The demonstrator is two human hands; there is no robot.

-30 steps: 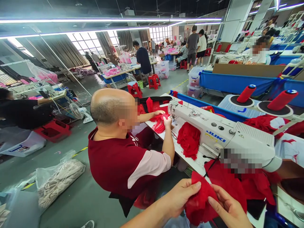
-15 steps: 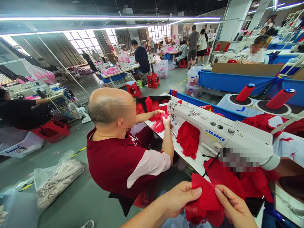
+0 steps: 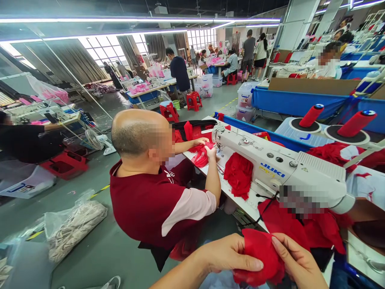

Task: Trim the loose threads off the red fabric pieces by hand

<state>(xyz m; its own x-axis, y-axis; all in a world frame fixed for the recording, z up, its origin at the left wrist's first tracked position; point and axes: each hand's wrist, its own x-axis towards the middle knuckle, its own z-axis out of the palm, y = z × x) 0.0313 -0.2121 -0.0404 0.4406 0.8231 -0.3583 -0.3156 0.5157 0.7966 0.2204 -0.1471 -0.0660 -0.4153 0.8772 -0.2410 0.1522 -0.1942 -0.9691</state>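
Observation:
A piece of red fabric [image 3: 261, 251] is stretched between my two hands at the lower right. My left hand [image 3: 230, 253] pinches its left side, thumb lying on top. At the upper right edge of the cloth my right hand [image 3: 293, 259] grips it between thumb and fingers. The cloth's lower folds hang down, and the fingers behind it are hidden. Just beyond my hands, more red fabric [image 3: 285, 224] lies on the end of the sewing table [image 3: 237, 206].
Ahead, a seated co-worker [image 3: 156, 204] holds red cloth at a white sewing machine [image 3: 279, 168]. A red fabric bundle [image 3: 238, 175] lies beside its needle area. Red thread cones [image 3: 357, 123] stand at right. A plastic-wrapped bundle [image 3: 76, 228] rests on the floor at left.
My left thumb has slid a little to the right across the red fabric, and the cloth's upper edge sits lower and rounder. Both hands keep hold of it.

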